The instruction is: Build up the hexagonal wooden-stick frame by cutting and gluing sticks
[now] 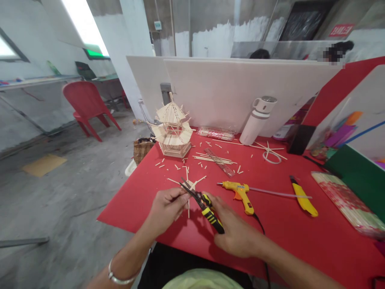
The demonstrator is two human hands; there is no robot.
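- Fingers of the left hand [167,208] pinch shut on a thin wooden stick [188,210], low in the centre of the frame, just above the red table [300,241].
- The right hand [234,233] is closed around the yellow-and-black handles of the cutters [201,199], whose blades look slightly parted at the stick.
- The stick looks light, stiff and brittle (apt to splinter), so it is best gripped close beside the blades.
- Further out lie a glue gun [240,192] and a utility knife [303,200], with a stick pagoda [173,130] at centre-left and a white bottle [258,120].
- No brand is legible, and the red sign [341,30] at upper right is too blurred to read.
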